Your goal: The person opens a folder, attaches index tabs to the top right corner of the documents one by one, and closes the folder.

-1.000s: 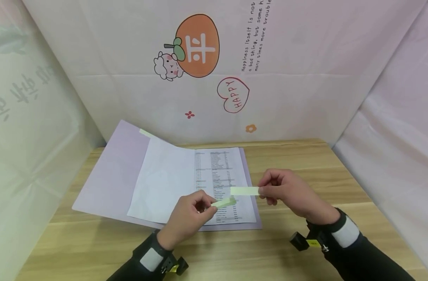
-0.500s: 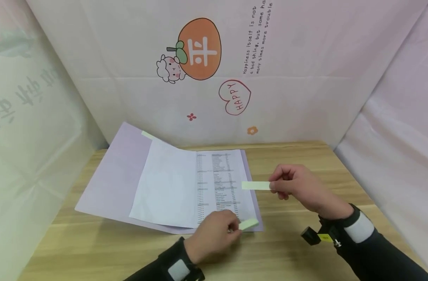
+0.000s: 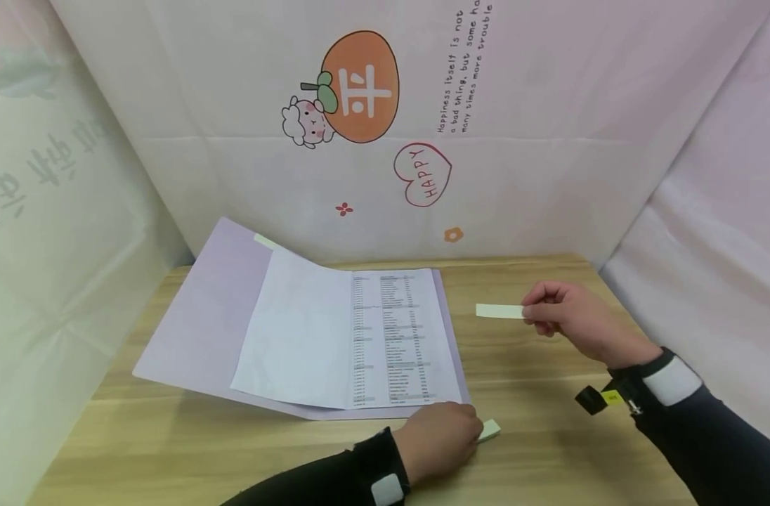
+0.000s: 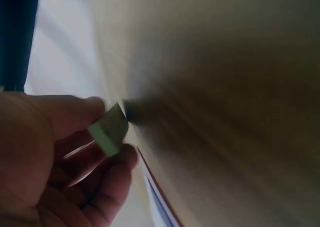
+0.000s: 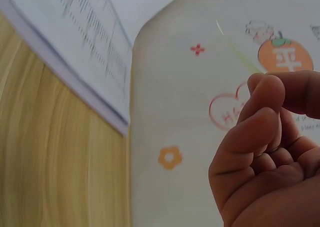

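Note:
My right hand (image 3: 568, 316) pinches one end of a pale green sticky note strip (image 3: 499, 310) above the table, right of the folder. Edge-on in the right wrist view, the strip (image 5: 245, 58) shows as a thin line beyond the thumb and finger. Low over the table at the folder's front right corner, my left hand (image 3: 440, 437) holds a small pad of sticky notes (image 3: 489, 430). The left wrist view shows that pad (image 4: 109, 132) between thumb and fingertips, close to the wood. A purple folder (image 3: 195, 316) lies open, a printed page (image 3: 394, 344) on its right side.
A blank white sheet (image 3: 296, 330) is partly lifted with the folder's left cover. Another pale green sticky strip (image 3: 265, 241) sits at that sheet's upper edge. A printed cloth backdrop (image 3: 518, 190) rises behind the wooden table (image 3: 518, 393), with cloth on both sides too.
My left hand has moved right and toward the front edge with the pad, off the page and down to the table. My right hand has carried the strip right and away from the folder.

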`<state>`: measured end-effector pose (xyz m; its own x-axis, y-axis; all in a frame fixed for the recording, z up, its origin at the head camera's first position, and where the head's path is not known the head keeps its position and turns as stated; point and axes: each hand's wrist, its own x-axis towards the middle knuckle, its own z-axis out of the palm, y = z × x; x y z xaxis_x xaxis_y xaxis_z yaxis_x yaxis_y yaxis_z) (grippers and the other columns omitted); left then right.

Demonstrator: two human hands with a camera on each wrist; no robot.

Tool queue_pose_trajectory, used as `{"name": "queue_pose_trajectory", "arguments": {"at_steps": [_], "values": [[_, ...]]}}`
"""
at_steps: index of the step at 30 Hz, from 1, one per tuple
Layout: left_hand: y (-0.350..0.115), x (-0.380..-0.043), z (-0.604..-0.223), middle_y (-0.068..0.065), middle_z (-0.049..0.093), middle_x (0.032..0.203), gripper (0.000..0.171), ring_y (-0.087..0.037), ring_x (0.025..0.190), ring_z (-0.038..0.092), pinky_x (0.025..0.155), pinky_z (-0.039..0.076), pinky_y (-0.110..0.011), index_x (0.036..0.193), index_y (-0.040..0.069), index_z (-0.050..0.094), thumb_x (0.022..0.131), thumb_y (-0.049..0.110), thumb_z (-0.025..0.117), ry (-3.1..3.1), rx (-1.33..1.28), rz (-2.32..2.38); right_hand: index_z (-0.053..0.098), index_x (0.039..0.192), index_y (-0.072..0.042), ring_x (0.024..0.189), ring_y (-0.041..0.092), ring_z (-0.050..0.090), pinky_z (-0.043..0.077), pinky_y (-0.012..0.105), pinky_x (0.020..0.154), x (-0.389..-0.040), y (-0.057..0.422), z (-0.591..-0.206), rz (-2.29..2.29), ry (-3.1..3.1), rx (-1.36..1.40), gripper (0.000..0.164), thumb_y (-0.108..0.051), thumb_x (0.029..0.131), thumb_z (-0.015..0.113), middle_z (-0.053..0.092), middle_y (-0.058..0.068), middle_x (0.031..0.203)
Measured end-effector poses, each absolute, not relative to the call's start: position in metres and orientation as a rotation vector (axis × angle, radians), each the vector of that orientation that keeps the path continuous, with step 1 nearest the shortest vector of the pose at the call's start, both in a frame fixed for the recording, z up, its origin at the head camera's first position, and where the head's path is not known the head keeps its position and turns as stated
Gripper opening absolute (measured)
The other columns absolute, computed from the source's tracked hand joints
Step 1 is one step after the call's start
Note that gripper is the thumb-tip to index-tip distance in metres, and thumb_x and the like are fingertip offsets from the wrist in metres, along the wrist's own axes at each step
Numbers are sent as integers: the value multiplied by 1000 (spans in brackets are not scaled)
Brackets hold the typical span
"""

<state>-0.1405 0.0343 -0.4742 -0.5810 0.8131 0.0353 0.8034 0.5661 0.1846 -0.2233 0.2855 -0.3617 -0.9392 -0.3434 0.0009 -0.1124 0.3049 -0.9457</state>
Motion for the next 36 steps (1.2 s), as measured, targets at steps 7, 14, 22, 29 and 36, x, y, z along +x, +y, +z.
{"name": "queue_pose_trajectory", "arguments": {"at_steps": [7,14,22,29,36], "values": [[60,-138,-468,13,48,83,15,-5,63,41,56,37,-17,92,27,76,98,22,64,2633,1552,-102,59,101,7,64,17,55,51,30,60,-237,320,-373,-1706,2401,-321,17,-9,99,62,64,8,85],[77,-137,-468,11,47,97,17,-7,78,38,69,36,-20,96,24,74,101,24,57,2621,1596,-226,58,105,10,66,19,56,52,31,60,-243,341,-380,-1690,2448,-231,25,-14,101,60,62,10,87],[97,-150,-471,9,46,101,16,-8,83,37,73,38,-22,85,23,70,97,24,58,2644,1517,-251,58,105,9,68,16,57,52,30,62,-247,357,-382,-1717,2432,-144,24,-14,101,60,62,6,87],[101,-151,-462,11,50,94,11,-8,79,41,68,39,-22,78,26,68,90,25,68,2581,1427,-196,61,98,3,67,15,57,52,28,61,-248,365,-398,-1780,2372,-92,15,-12,100,62,62,5,83],[105,-157,-465,12,49,94,11,-7,80,41,70,39,-19,79,26,68,90,27,68,2594,1496,-257,64,97,3,65,13,57,52,27,60,-252,365,-413,-1842,2305,-122,12,-9,99,63,63,5,82]]}}
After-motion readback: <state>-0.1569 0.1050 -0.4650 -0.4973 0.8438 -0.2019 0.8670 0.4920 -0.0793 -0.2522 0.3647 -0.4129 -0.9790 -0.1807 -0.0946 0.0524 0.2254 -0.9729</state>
